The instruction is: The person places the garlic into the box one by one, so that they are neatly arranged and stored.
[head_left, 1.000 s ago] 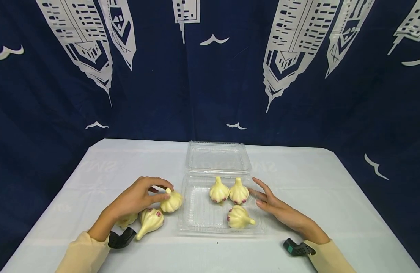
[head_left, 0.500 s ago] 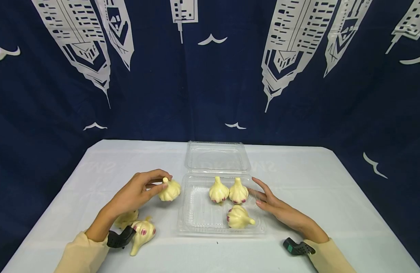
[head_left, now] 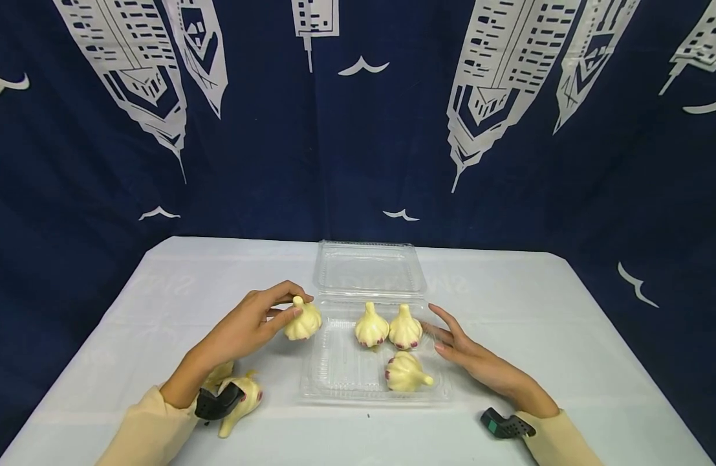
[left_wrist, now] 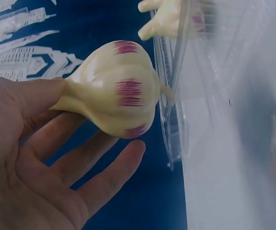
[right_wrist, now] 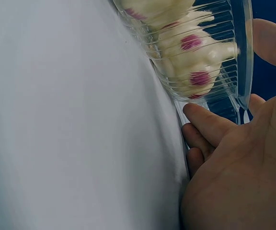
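Note:
My left hand pinches a cream garlic bulb by its stem, thumb on one side and fingers on the other. Purple streaks mark the bulb's lower part in the left wrist view. It hangs above the left rim of an opened clear plastic clamshell container. Three garlic bulbs lie inside: two upright at the back, one on its side in front. My right hand rests against the container's right side with fingers extended; the right wrist view shows fingertips by the outer wall and the thumb near the rim.
Beneath my left wrist lie more garlic bulbs, partly hidden by the arm and a black wrist device. The container's lid is folded back flat on the white-covered table. A dark blue patterned curtain hangs behind.
My left hand has raised the garlic bulb from the table and carried it right to the container's edge. A bulb left behind has shifted toward the front left. My right hand stays put.

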`<state>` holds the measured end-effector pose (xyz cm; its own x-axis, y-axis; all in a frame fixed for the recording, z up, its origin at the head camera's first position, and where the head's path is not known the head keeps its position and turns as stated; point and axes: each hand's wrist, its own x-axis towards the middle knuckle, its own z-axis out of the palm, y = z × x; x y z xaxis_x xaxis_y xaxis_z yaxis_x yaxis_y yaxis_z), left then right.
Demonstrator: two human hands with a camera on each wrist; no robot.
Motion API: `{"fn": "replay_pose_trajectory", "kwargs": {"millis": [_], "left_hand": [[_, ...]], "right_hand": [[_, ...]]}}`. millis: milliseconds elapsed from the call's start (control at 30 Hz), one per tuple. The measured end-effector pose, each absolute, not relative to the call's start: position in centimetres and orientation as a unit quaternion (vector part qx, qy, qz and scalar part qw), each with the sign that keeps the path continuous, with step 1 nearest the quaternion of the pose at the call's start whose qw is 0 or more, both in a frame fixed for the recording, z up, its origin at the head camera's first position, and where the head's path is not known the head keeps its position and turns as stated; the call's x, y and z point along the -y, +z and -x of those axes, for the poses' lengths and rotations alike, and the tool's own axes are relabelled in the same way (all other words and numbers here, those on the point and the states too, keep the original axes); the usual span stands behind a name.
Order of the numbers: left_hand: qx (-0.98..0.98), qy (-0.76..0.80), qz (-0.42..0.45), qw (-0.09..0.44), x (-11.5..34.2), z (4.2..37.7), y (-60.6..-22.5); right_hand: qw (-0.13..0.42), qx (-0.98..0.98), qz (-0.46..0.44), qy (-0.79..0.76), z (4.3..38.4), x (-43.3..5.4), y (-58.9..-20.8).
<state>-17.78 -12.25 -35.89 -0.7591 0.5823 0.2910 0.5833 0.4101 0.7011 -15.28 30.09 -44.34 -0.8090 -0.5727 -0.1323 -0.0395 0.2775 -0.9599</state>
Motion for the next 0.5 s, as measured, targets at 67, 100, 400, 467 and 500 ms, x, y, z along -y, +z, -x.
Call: {"fn": "replay_pose_trajectory", "kwargs": {"millis": [67,100,400,467,500], "left_hand": [[0.839,-0.417,0.35,0.0,11.8,17.8,-35.8],[0.837,-0.418,0.352,-0.001,11.6,17.7,-35.7],[0.832,-0.422,0.359,-0.01,9.9,17.2,-35.1],[0.831,-0.422,0.362,-0.01,9.5,17.2,-35.2],[0.83,-0.424,0.363,-0.011,9.4,17.2,-35.2]], "right_hand": [[0.235,-0.764,0.201,-0.566,15.3,-30.1,-44.5],[0.234,-0.764,0.204,-0.565,15.2,-30.1,-44.5],[0.232,-0.768,0.207,-0.56,15.5,-30.1,-44.7],[0.23,-0.768,0.206,-0.56,15.5,-30.1,-44.6],[0.231,-0.768,0.206,-0.561,15.5,-30.1,-44.6]]}}
